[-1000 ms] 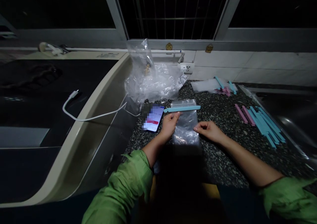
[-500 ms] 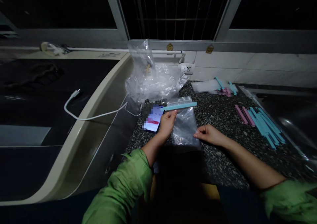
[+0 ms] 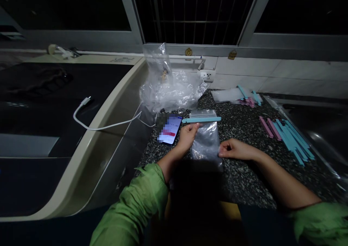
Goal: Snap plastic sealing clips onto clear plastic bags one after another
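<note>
A clear plastic bag (image 3: 206, 139) lies before me over the dark speckled counter, a light-blue bag-sealing clip (image 3: 203, 119) running across it just below its top edge. My left hand (image 3: 188, 136) is closed on the bag's left side right under the clip, thumb on top. At the bag's lower right edge, my right hand (image 3: 234, 149) pinches the plastic between thumb and fingertips. Just left of my left hand lies a lit phone (image 3: 172, 130).
Loose blue clips (image 3: 293, 139) and two pink clips (image 3: 269, 127) lie to the right, beside a dark sink (image 3: 318, 130). Flat bags (image 3: 225, 95) with clips are at the back. Crumpled clear plastic (image 3: 174, 91) sits behind the phone. A white cable (image 3: 108, 128) crosses the machine at left.
The bag with its clip swung a little left and tilted, then came back right and level. My right hand has slid down along the bag's right edge.
</note>
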A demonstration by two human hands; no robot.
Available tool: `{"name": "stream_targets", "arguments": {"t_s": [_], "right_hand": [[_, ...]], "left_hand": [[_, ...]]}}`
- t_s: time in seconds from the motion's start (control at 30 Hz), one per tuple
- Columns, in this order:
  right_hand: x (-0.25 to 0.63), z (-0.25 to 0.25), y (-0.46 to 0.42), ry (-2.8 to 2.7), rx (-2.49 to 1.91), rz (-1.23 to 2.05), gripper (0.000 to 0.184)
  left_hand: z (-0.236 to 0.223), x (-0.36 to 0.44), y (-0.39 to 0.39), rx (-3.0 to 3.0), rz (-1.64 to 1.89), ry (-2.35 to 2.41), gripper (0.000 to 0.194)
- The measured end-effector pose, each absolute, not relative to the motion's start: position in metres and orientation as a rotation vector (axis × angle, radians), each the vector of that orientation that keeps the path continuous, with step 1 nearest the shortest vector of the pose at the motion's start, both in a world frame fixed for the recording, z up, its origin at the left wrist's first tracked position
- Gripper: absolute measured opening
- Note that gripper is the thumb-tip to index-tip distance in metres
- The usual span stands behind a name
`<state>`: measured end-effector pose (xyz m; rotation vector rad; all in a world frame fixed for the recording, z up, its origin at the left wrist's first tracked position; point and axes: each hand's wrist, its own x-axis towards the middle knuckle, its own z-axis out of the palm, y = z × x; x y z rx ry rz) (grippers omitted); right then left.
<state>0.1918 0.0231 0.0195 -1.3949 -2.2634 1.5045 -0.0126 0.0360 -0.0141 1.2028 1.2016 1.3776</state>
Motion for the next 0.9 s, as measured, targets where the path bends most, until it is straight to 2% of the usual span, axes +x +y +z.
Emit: {"name": "stream_targets", "arguments": {"t_s": [0.23, 0.4, 0.53, 0.73, 0.9], "right_hand": [[0.202, 0.012, 0.044, -1.648, -1.324, 0.985, 0.047], [0.203, -0.001, 0.044, -1.748, -1.311, 0.770, 0.039], [0.198, -0.007, 0.043, -1.894, -1.260, 0.608, 0.030], [0.176, -0.013, 0.054, -1.946, -1.219, 0.539, 0.025], [0.177, -0.012, 0.062, -1.858, -1.218, 0.562, 0.027]], "left_hand": [[-0.013, -0.007, 0.033, 1.357, 1.135, 1.090, 0.030], [-0.018, -0.004, 0.034, 1.441, 1.107, 1.154, 0.025], [-0.014, -0.010, 0.035, 1.700, 1.109, 1.416, 0.023], [-0.009, -0.030, 0.038, 1.941, 0.987, 1.897, 0.020], [-0.015, -0.025, 0.044, 1.871, 1.231, 1.695, 0.018]]}}
